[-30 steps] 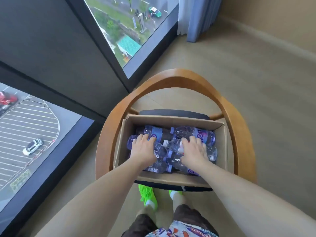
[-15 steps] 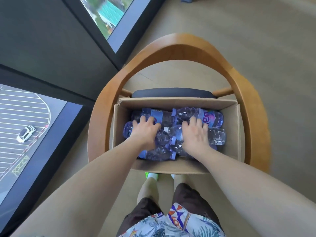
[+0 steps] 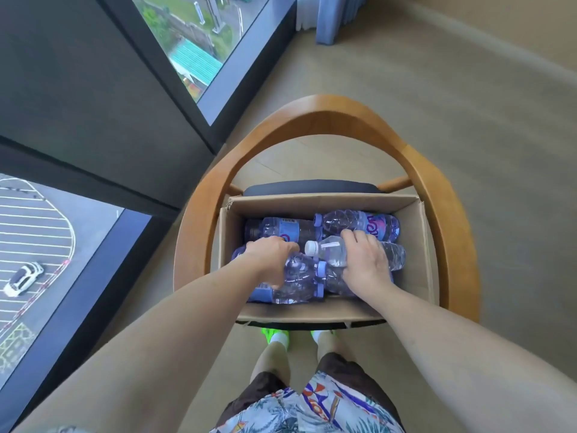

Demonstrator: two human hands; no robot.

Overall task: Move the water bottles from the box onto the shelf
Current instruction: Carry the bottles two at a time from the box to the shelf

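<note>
Both hands are down inside the cardboard box (image 3: pixel 324 310); the right hand (image 3: pixel 363 260) curls round a clear bottle with a white cap (image 3: pixel 331 251), lying on its side with the cap pointing left; the left hand (image 3: pixel 268 256) grips another bottle (image 3: pixel 296 273) beside it; more bottles (image 3: pixel 362 223) lie flat along the far wall; the box sits on a wooden chair (image 3: pixel 449 232) near the window (image 3: pixel 190 42).

High-rise room, floor-length window (image 3: pixel 193 48); curtain (image 3: pixel 331 17), wooden armchair (image 3: pixel 327 117)
</note>
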